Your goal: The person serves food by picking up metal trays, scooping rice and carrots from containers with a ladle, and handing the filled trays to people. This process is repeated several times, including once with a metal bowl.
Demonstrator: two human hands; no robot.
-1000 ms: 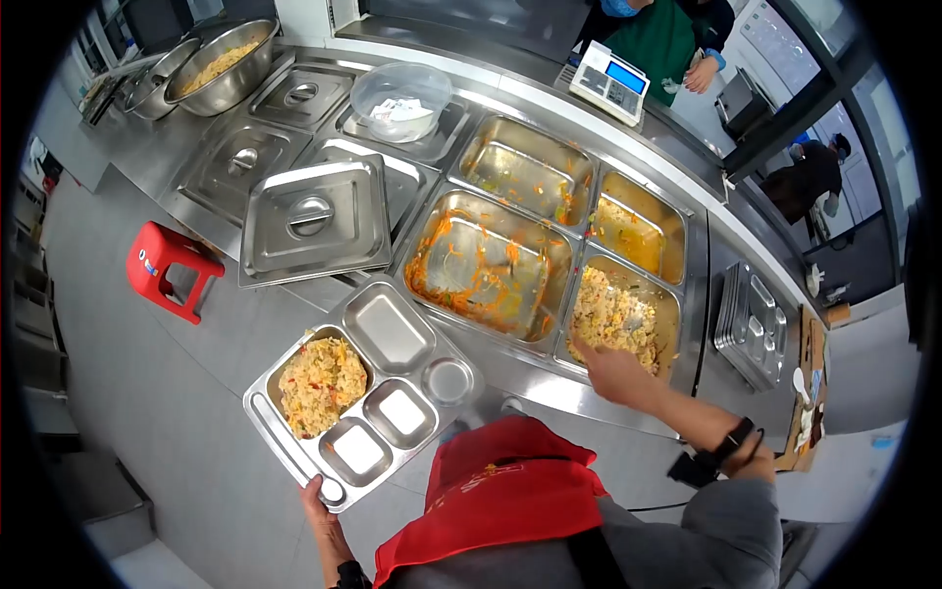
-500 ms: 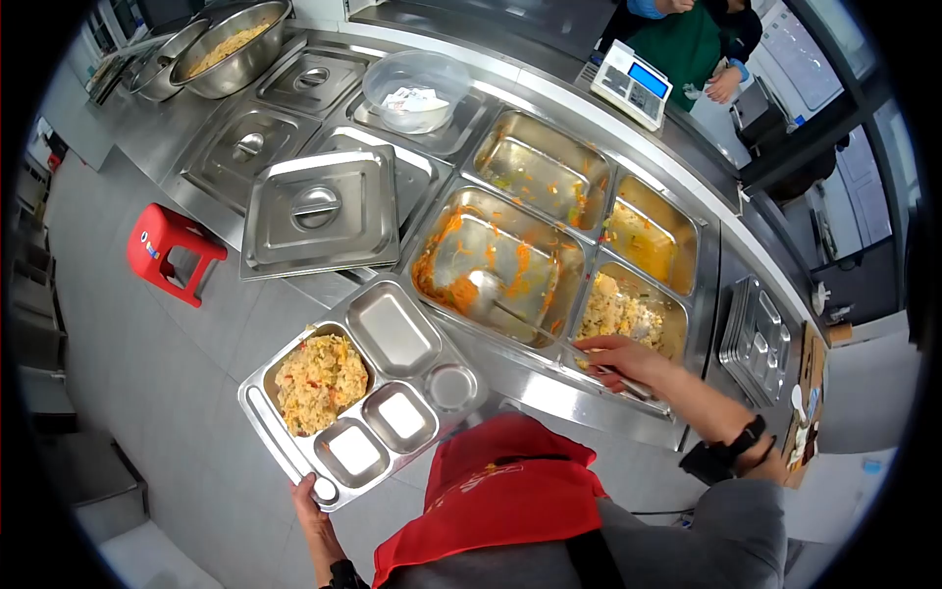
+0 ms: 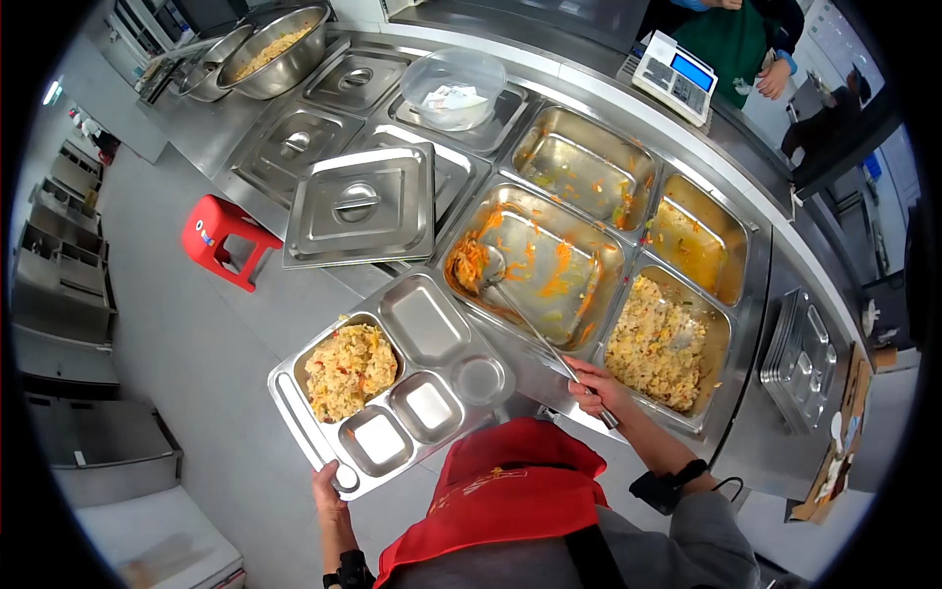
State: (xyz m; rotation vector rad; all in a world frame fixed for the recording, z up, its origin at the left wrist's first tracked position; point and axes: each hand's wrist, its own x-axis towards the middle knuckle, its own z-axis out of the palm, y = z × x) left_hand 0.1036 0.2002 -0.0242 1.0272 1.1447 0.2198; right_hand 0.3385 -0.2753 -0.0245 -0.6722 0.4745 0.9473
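Observation:
My left hand (image 3: 331, 491) grips the near left corner of a steel compartment tray (image 3: 424, 319). A mound of fried rice (image 3: 351, 371) fills the tray's left compartment; its other compartments hold no food. In my right hand (image 3: 601, 393) is the long handle of a serving ladle (image 3: 533, 326). The ladle's bowl rests among shredded carrot (image 3: 471, 265) at the left end of a large, mostly emptied steel pan (image 3: 549, 250). Just right of my right hand, a pan of fried rice (image 3: 655, 348) sits in the counter.
Two more pans with food remnants (image 3: 587, 162) and yellow liquid (image 3: 695, 245) lie behind. Steel lids (image 3: 363, 211), a clear plastic tub (image 3: 453, 93) and a scale (image 3: 672, 80) stand on the counter. A red stool (image 3: 224, 236) is at left. Someone in a green apron (image 3: 721, 44) stands opposite.
My right hand has drawn back from over the rice pan's edge toward my body. The ladle's bowl has shifted slightly left into the carrot. The whole view has swung left.

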